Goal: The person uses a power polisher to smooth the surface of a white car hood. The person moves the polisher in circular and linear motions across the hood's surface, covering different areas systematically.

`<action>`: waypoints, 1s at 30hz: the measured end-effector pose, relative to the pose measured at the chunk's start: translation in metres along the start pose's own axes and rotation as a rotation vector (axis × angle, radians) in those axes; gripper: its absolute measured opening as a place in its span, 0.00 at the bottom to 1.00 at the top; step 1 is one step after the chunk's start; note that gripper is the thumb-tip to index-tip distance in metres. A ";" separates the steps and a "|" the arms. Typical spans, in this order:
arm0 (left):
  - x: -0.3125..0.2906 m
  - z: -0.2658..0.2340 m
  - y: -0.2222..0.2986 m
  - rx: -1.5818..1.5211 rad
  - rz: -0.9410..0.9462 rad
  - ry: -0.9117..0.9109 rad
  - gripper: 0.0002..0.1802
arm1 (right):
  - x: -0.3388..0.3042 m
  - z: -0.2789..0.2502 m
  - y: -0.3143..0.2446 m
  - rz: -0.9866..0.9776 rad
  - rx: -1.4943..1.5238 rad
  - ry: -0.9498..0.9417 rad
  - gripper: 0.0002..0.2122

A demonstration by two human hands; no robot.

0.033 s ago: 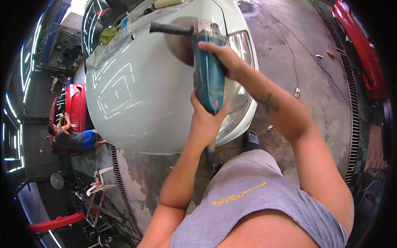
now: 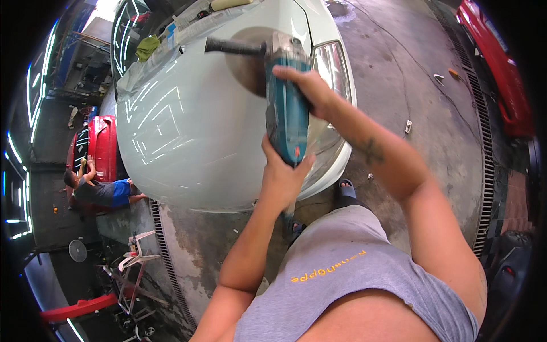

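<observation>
A teal car polisher [image 2: 289, 108] with a black side handle [image 2: 235, 46] lies over the white car hood [image 2: 188, 125], close to the headlight [image 2: 330, 74]. Its round pad [image 2: 248, 68] is blurred against the paint. My right hand [image 2: 314, 91] wraps round the body just behind the metal head. At the rear end, near a small red light, my left hand [image 2: 282, 174] grips the tool from below. Both palms and some of the fingers are hidden by the polisher. The side handle points left with no hand on it.
A green cloth [image 2: 147, 48] and plastic sheeting [image 2: 134, 77] lie near the windshield. Cables [image 2: 399, 62] run over the floor at right. Another person [image 2: 101, 191] works at a red car [image 2: 104, 147] on the left. A white chair [image 2: 137, 252] stands at lower left.
The polisher's body and both my hands have shifted slightly toward me. My grip stays the same.
</observation>
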State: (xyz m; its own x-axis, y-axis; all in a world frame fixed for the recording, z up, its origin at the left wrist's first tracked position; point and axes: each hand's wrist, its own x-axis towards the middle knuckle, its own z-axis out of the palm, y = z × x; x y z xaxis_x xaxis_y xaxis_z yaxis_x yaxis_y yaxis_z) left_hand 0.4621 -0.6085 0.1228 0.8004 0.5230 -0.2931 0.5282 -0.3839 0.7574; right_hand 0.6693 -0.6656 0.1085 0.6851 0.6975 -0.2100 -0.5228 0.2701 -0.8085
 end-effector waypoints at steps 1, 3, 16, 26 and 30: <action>-0.020 0.000 -0.024 0.044 -0.006 -0.006 0.63 | -0.019 0.009 0.020 -0.054 0.023 0.017 0.27; -0.056 -0.007 -0.061 0.071 -0.010 -0.018 0.65 | -0.047 0.025 0.060 -0.086 0.029 0.031 0.25; -0.158 -0.102 -0.227 0.204 0.059 -0.205 0.64 | -0.171 0.113 0.231 0.016 0.085 0.236 0.27; -0.179 -0.142 -0.265 0.258 0.017 -0.371 0.64 | -0.218 0.141 0.259 0.222 0.225 0.261 0.27; -0.162 -0.122 -0.231 0.258 0.004 -0.366 0.65 | -0.195 0.112 0.240 0.133 0.249 0.228 0.25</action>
State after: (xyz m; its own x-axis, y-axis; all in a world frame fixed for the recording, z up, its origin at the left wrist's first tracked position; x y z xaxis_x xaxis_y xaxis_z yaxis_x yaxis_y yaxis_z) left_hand 0.1756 -0.5120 0.0665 0.8256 0.2355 -0.5128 0.5414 -0.5871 0.6019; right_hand 0.3532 -0.6620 0.0170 0.6836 0.5788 -0.4446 -0.7033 0.3598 -0.6131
